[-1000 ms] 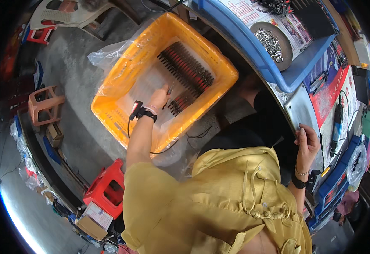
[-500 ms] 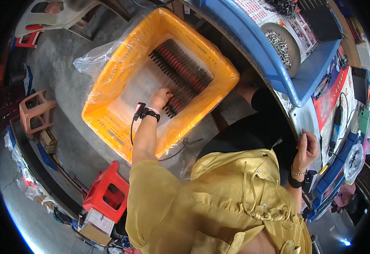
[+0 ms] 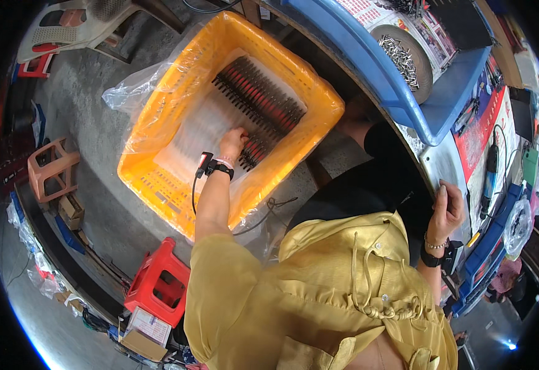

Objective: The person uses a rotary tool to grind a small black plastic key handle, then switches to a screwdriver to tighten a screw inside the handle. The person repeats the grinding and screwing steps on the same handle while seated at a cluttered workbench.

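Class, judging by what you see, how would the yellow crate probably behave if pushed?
The yellow crate would probably stay stiff, as its slotted walls hold a boxy shape. Tipping seems unlikely, since the black-and-red pieces lie low inside its broad body. Its clear plastic liner may flop, hanging in loose folds over one side.

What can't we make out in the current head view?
All head view:
- Left hand: its curled fingers hide whether it grips anything.
- Right hand: folded fingers hide its palm.
- Metal pieces: too small to tell their exact shape.
- Blue tray: far end cut off by the top edge.
- Chair: also cut off at the top.
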Available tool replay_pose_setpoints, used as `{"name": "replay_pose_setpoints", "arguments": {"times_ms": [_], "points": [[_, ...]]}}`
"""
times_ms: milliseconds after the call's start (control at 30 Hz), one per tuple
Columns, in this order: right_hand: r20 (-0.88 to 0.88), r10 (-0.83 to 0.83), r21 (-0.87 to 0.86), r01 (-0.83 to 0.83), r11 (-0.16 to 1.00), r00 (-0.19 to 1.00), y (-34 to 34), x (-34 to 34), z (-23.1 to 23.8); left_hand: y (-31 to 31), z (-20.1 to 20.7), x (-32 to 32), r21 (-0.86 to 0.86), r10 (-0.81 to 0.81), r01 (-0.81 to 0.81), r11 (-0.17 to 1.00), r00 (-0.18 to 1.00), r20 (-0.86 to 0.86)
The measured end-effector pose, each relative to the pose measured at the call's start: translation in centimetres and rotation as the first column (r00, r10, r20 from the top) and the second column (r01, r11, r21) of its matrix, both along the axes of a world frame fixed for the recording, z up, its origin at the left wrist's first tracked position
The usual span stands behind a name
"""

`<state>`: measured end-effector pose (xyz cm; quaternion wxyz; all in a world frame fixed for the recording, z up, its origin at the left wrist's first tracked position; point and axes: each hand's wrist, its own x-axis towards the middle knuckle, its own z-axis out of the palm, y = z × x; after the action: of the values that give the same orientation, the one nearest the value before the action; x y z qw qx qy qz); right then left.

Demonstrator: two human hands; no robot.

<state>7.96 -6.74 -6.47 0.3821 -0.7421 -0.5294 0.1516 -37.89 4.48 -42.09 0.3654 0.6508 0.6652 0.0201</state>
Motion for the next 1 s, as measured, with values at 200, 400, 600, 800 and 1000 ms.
{"name": "replay_pose_setpoints", "arguments": {"times_ms": [200,400,600,800,1000], "points": [[-0.003,0.012,0.009,-0.012,1.0,1.0,-0.1,0.2,-0.2,0.3,1.0,0.4,-0.039,0.016,-0.017,0.999,0.999,-0.034],[-0.042,0.044,0.026,-0.043,0.999,0.998,0.1,0.1,0.1,0.6,6.3,-3.6,0.251,0.198,-0.259,0.933,0.949,0.244],[-0.012,0.101,0.041,-0.1,0.994,0.995,0.2,0.2,0.6,-0.8,11.1,-8.0,0.098,0.475,-0.524,0.846,0.824,0.308],[-0.065,0.134,0.026,-0.132,0.991,0.989,-0.1,0.6,1.2,-1.5,5.8,-4.4,0.212,0.174,-0.196,0.957,0.977,0.121],[-0.063,0.128,0.011,-0.128,0.992,0.99,0.0,0.3,1.2,-1.7,0.4,0.6,0.156,0.012,0.003,0.988,0.995,-0.099]]}}
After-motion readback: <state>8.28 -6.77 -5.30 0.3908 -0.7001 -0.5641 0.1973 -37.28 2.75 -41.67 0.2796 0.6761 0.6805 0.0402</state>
